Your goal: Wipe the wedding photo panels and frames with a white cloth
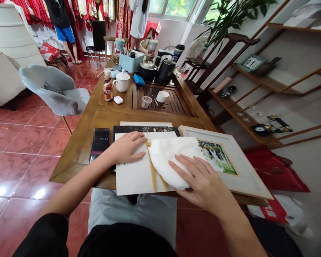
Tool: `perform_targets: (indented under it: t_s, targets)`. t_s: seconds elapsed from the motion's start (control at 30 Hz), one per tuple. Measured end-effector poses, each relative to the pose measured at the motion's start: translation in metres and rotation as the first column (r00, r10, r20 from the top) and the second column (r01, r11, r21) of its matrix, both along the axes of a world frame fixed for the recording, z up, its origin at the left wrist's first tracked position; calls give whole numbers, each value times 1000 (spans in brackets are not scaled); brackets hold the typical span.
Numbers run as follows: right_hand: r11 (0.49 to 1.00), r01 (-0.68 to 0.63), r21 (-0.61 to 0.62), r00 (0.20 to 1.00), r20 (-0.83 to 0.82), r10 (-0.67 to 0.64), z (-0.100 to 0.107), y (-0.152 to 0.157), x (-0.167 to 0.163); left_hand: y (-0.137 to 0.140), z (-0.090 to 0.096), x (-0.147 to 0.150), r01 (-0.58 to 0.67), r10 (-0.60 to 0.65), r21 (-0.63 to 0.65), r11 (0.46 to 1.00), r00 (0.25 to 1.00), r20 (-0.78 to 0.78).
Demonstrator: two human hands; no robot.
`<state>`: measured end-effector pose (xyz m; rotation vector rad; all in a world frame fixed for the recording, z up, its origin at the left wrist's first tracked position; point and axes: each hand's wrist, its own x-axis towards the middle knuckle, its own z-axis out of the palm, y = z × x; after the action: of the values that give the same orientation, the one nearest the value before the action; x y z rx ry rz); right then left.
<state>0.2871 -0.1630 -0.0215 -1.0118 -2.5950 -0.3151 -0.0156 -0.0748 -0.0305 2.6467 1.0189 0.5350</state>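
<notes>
My left hand [128, 147] lies flat, fingers spread, on a white board or sheet [133, 182] at the table's near edge. My right hand [199, 178] rests with its fingers stretched out on a thick, soft white cloth or pad [168, 153]. The white pad lies over the right part of the board. Narrow tan strips [153, 175] show on the board between my hands, partly hidden by the pad. To the right lies a pale framed photo [250, 180] of people on grass, its left side partly covered. A dark picture [160, 129] pokes out behind the board.
A phone [99, 142] lies left of the board. Farther back stand a coffee bottle [108, 85], a lidded white mug [122, 81], a plastic cup [146, 102], a white teacup [162, 96] and a blue box [132, 61]. A grey chair [56, 89] stands at left; shelves [273, 84] at right. Two people stand beyond.
</notes>
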Motion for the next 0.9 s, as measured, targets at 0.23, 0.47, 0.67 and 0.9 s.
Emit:
perform_targets:
  t_s: [0.23,0.47,0.67,0.9]
  targets:
    - [990,8,-142,998,68,2,9,26,-10,1,-2,0,18,-18,-24,1000,1000,-22]
    - [981,80,-178,994,81,-67,-1,64,-14,-4,2,2,-30,29,-7,1000,995,-96]
    - [981,111,-157,992,78,-100,-3,61,-15,-8,4,7,-583,581,27,812,804,-123]
    - [981,112,-158,992,72,-102,-3,60,-15,-2,7,3,-646,620,-169,745,763,-184]
